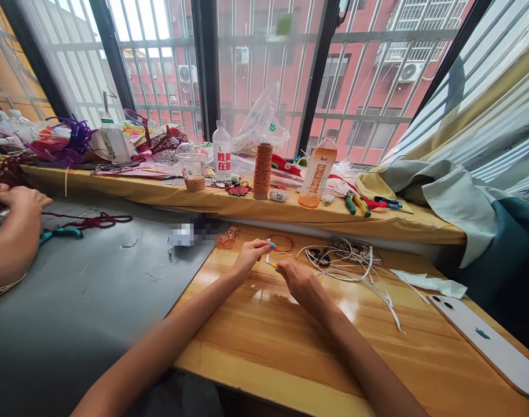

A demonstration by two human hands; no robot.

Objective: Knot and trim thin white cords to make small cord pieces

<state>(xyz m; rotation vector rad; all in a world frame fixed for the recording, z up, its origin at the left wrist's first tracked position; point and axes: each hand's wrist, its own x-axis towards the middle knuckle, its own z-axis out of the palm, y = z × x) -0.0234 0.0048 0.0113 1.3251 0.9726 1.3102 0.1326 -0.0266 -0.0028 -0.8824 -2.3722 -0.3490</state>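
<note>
White strip (268, 259) is pinched by left hand (252, 255), yellow tool (274, 266) by right hand (301, 282); strip could be damaged by slippage.

Setting: small craft workroom. Evidence: tall spool of copper-coloured cord (263, 174) and pliers (359, 205) on a cloth-covered ledge (256, 210); loose white cords (370, 263) on the wooden surface (247, 336); second person's arm (13, 249) over the adjoining grey surface (103, 284). Barred windows (264, 69) line the ledge; drink bottle (221, 152) among supplies.
</note>
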